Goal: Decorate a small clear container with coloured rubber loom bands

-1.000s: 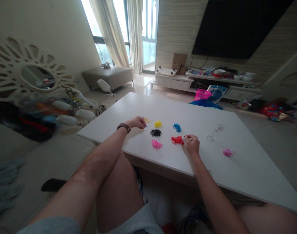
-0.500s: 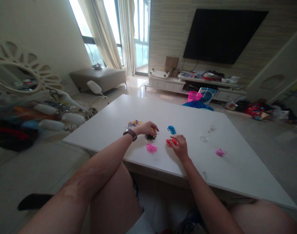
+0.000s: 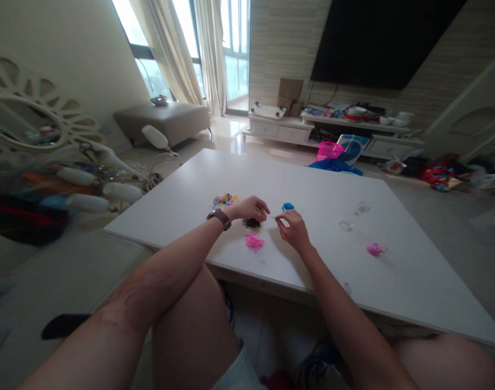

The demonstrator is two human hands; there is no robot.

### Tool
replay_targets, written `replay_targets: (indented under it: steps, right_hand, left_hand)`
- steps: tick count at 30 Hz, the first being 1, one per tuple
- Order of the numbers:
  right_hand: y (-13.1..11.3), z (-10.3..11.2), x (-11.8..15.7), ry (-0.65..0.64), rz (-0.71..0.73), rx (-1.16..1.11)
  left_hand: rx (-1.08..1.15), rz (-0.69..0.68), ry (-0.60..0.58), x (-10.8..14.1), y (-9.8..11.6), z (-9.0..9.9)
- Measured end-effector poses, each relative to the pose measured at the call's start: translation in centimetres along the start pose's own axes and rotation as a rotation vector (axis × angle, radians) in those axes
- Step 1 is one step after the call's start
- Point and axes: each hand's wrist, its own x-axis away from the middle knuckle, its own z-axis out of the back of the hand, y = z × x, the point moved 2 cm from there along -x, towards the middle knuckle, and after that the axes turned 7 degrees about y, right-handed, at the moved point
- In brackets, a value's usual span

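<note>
My left hand (image 3: 253, 208) hovers above the black pile (image 3: 252, 222), its fingers closed around something too small to make out. Close by on the right, my right hand (image 3: 292, 227) pinches a tiny thin item whose kind is unclear. Under that hand the red pile (image 3: 282, 234) is mostly hidden. Just beyond it sits a blue pile (image 3: 287, 206). A pink pile (image 3: 254, 242) of small strands lies nearer the table's front edge, and a multicoloured pile (image 3: 225, 200) is behind my left wrist.
On the right of the white table (image 3: 332, 189) are a pink-purple object (image 3: 376, 249), a clear ring (image 3: 346, 225) and a clear item (image 3: 362, 208). White lamp arms (image 3: 121, 190) stand beside the left edge. A pink basket (image 3: 329, 150) is beyond the far edge.
My right hand has moved up and left from the red pile, closer to my left hand, and now pinches a thin item. The camera view has shifted slightly.
</note>
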Motion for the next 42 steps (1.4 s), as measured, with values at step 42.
replay_targets:
  steps: [42]
  right_hand:
    - [8.9,1.5,2.0,0.285,-0.363,0.165]
  left_hand:
    - [0.111,0.25,0.51,-0.9,-3.1,3.7]
